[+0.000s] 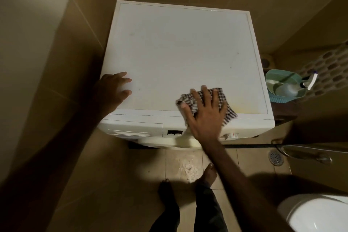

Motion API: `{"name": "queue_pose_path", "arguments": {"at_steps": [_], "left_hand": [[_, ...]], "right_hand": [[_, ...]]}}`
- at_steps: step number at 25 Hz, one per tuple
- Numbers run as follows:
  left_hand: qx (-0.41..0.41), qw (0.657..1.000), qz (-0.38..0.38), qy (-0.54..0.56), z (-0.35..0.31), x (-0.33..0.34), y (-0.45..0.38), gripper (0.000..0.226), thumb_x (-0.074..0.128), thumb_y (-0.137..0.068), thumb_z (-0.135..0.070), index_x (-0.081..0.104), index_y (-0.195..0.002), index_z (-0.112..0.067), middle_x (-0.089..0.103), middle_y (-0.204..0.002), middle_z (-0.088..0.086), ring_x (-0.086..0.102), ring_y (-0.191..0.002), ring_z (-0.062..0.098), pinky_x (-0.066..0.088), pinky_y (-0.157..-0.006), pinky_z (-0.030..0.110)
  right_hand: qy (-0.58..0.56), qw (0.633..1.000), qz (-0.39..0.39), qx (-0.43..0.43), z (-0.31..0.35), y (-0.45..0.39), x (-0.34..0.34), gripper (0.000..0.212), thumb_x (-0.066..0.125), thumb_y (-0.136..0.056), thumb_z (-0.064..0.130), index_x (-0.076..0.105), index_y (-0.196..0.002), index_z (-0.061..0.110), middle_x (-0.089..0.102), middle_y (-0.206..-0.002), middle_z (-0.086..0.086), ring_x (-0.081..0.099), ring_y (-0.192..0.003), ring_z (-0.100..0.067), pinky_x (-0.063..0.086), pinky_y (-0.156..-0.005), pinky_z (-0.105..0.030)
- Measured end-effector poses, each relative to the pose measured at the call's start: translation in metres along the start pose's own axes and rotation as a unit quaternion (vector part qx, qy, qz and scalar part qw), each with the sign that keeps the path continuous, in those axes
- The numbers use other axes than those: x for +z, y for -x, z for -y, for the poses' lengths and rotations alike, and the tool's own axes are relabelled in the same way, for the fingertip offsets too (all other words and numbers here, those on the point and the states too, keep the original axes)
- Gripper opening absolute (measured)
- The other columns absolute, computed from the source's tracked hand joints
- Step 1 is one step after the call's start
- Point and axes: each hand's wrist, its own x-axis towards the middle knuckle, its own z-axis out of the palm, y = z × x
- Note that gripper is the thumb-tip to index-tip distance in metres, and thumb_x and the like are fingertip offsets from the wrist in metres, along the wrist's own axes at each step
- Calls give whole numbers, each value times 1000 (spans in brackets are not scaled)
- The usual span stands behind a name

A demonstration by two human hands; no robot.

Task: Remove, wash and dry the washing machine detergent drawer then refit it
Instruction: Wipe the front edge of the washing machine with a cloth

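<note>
The white washing machine (180, 52) stands against the tiled wall, seen from above. Its detergent drawer (134, 130) sits flush in the front panel at the top left. A checked cloth (228, 111) lies on the lid near the front right edge. My right hand (205, 113) lies flat on the cloth with fingers spread straight, pressing it down. My left hand (113, 90) rests on the lid's front left corner with relaxed fingers, holding nothing.
A teal basin (282, 98) with a spray bottle (299, 86) stands right of the machine. A toilet (316, 213) is at the bottom right, a floor drain (275, 158) and hose beside it. My bare feet (209, 173) stand on the tiled floor. The program dial (230, 135) is front right.
</note>
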Motion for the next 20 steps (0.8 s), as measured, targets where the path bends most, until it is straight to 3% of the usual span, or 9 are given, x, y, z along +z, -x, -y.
{"name": "queue_pose_path", "arguments": {"at_steps": [2, 4, 5, 7, 10, 13, 16, 18, 20], "left_hand": [[-3, 1000, 2, 21, 0, -2, 0, 54, 54, -88, -47, 65, -133, -19, 53, -151, 4, 49, -133, 34, 34, -114, 45], [1, 999, -8, 46, 5, -8, 0, 46, 67, -93, -30, 62, -136, -17, 51, -152, 6, 47, -136, 33, 32, -116, 43], [2, 999, -22, 45, 11, -9, 1, 46, 70, -93, -19, 61, -137, -14, 49, -153, 9, 45, -138, 34, 31, -117, 43], [-16, 999, -45, 24, 22, -10, 4, 47, 69, -93, -8, 59, -139, -8, 44, -156, 14, 41, -142, 37, 30, -118, 46], [-65, 997, -38, 31, 30, -7, 6, 48, 65, -96, -10, 54, -142, -1, 46, -154, 17, 42, -141, 39, 30, -118, 47], [-84, 995, -35, 30, 24, -10, 3, 52, 65, -95, -10, 51, -144, 1, 49, -151, 18, 45, -138, 39, 33, -116, 46], [-88, 995, -31, 28, 26, -18, 2, 56, 70, -93, -16, 52, -145, -5, 52, -150, 14, 49, -136, 36, 38, -113, 45], [-83, 996, -36, 17, 28, -19, 8, 56, 73, -92, -20, 55, -143, -8, 54, -149, 10, 51, -135, 34, 40, -113, 46], [-84, 995, -44, 14, 28, -18, 11, 55, 74, -91, -22, 56, -142, -10, 56, -148, 9, 53, -134, 34, 41, -113, 46]], "right_hand": [[19, 992, 32, -117, 37, 14, 11, 65, 19, -103, 71, 36, -158, 42, 23, -172, 5, 18, -160, -27, 11, -125, -62], [45, 976, 51, -207, 22, 34, 16, 62, 21, -105, 67, 30, -161, 42, 17, -174, 5, 13, -161, -25, 13, -125, -62], [50, 973, 50, -218, 2, 38, 13, 62, 23, -105, 67, 30, -161, 42, 16, -174, 5, 12, -161, -24, 14, -125, -62], [33, 986, 17, -162, -32, 32, 5, 61, 28, -104, 66, 39, -158, 39, 23, -172, 5, 17, -160, -22, 15, -125, -59], [19, 998, -6, -52, -7, 3, 7, 62, 28, -103, 66, 46, -154, 36, 32, -169, 4, 23, -158, -25, 15, -125, -58], [14, 987, 42, -153, 80, 6, 25, 62, 27, -104, 65, 36, -159, 37, 24, -172, 0, 19, -159, -28, 10, -126, -62], [31, 954, 73, -290, 89, 41, 33, 61, 34, -105, 60, 32, -161, 37, 19, -174, 0, 14, -161, -28, 12, -125, -63], [29, 955, 60, -289, 66, 50, 28, 59, 37, -104, 57, 37, -160, 36, 22, -173, 1, 16, -160, -27, 13, -125, -62], [14, 972, 39, -233, 67, 37, 28, 59, 35, -104, 59, 43, -157, 34, 26, -172, 1, 18, -160, -27, 12, -125, -62]]}}
